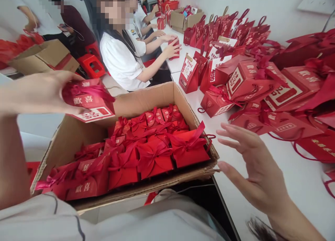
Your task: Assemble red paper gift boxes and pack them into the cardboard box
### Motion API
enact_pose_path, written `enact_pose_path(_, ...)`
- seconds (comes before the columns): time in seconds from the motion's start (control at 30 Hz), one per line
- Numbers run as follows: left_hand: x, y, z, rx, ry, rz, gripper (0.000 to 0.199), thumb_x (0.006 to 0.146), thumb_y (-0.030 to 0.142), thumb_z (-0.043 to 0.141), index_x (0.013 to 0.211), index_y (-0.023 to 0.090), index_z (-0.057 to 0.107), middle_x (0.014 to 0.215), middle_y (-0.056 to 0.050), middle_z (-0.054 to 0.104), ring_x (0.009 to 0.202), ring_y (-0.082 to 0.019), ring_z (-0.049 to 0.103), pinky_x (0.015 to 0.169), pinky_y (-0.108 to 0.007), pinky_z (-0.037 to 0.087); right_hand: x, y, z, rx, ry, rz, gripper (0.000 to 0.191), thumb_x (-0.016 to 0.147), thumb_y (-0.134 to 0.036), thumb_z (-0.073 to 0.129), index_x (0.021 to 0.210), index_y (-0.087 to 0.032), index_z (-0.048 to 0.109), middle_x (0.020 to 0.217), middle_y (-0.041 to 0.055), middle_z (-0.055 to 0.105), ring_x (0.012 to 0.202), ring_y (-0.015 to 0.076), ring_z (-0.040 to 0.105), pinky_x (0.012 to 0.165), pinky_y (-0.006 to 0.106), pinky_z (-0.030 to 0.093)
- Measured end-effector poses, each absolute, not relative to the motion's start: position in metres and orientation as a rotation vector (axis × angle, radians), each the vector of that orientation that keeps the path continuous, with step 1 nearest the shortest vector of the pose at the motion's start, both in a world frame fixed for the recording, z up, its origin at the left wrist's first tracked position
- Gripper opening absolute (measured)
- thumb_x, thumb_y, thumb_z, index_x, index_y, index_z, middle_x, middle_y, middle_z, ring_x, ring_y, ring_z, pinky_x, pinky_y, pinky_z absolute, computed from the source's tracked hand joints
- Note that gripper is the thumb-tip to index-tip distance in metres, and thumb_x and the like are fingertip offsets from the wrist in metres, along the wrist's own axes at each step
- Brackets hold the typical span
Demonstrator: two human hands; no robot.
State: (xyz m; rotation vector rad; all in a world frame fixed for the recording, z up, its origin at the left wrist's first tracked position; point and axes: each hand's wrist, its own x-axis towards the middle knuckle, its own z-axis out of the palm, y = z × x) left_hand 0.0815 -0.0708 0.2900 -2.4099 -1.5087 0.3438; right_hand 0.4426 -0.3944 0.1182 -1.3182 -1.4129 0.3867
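My left hand (44, 92) grips a red gift box (95, 98) tied with a dark pink ribbon, holding it above the left side of an open cardboard carton (146, 92). Inside the carton sit several red gift boxes (154, 157) with ribbon bows, packed close together. To the right of the carton, my right hand (251, 167) hovers over the white table with fingers apart and nothing in it. Nearest to that hand are ribboned red boxes (218, 100) piled on the table.
Red bags with loop handles (188, 73) stand along the wall side of the white table (261, 199). A co-worker in a white shirt (117, 59) handles a red box (175, 49) farther up. Behind are a red stool (91, 65) and another carton (47, 58).
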Motion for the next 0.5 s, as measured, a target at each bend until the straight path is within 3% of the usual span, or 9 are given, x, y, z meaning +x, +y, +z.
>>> enact_pose_path(0.07,0.098,-0.082,0.282,-2.630,-1.431,0.289,0.111,0.058,0.085,0.057,0.145,0.019,0.042,0.117,0.000,0.057,0.102,-0.023,0.063,0.093,-0.037,0.046,0.439,-0.386,0.122,-1.312,-1.449,0.343,0.073,0.084,-0.018,0.073,0.148,-0.032,0.040,0.148,0.0091,0.047,0.135,0.0330,0.049,0.109,0.057,0.048)
enact_pose_path(0.13,0.129,-0.108,0.278,-2.908,-1.210,0.241,0.108,0.061,0.083,0.055,0.149,0.023,0.039,0.130,0.000,0.053,0.113,-0.026,0.060,0.094,-0.037,0.045,0.427,-0.372,0.129,-1.281,-1.510,0.332,0.090,0.079,-0.025,0.079,0.154,-0.032,0.029,0.155,0.0091,0.038,0.143,0.0354,0.039,0.115,0.061,0.040)
enact_pose_path(0.2,0.166,-0.140,0.276,-3.080,-0.990,0.231,0.109,0.054,0.081,0.059,0.148,0.029,0.040,0.140,0.003,0.048,0.125,-0.032,0.053,0.101,-0.040,0.042,0.410,-0.356,0.138,-1.261,-1.543,0.388,0.111,0.073,-0.036,0.086,0.158,-0.033,0.014,0.162,0.0089,0.026,0.149,0.0372,0.029,0.118,0.062,0.034)
enact_pose_path(0.27,0.198,-0.168,0.273,-3.187,-0.903,0.316,0.113,0.049,0.080,0.064,0.149,0.035,0.036,0.144,0.007,0.045,0.134,-0.033,0.046,0.107,-0.040,0.039,0.396,-0.344,0.143,-1.241,-1.525,0.485,0.121,0.070,-0.040,0.087,0.159,-0.032,0.005,0.164,0.0087,0.021,0.150,0.0357,0.026,0.119,0.059,0.034)
enact_pose_path(0.33,0.217,-0.183,0.269,-3.318,-0.692,0.277,0.111,0.054,0.085,0.059,0.150,0.034,0.033,0.145,0.005,0.045,0.136,-0.031,0.045,0.108,-0.041,0.039,0.393,-0.341,0.146,-1.234,-1.474,0.568,0.119,0.072,-0.033,0.085,0.159,-0.029,0.004,0.162,0.0091,0.025,0.148,0.0319,0.031,0.119,0.053,0.036)
enact_pose_path(0.4,0.220,-0.176,0.265,-3.418,-0.513,0.166,0.096,0.070,0.086,0.043,0.148,0.029,0.036,0.142,0.001,0.048,0.133,-0.028,0.048,0.105,-0.040,0.042,0.401,-0.347,0.145,-1.242,-1.420,0.566,0.111,0.074,-0.027,0.082,0.158,-0.026,0.010,0.160,0.0089,0.029,0.144,0.0292,0.038,0.117,0.046,0.041)
enact_pose_path(0.5,0.195,-0.122,0.252,-3.324,-0.776,0.070,0.069,0.091,0.068,0.027,0.127,0.018,0.060,0.125,-0.002,0.059,0.119,-0.023,0.058,0.101,-0.038,0.044,0.424,-0.365,0.142,-1.301,-1.421,0.444,0.096,0.078,-0.032,0.078,0.156,-0.027,0.023,0.157,0.0074,0.034,0.142,0.0306,0.040,0.113,0.044,0.046)
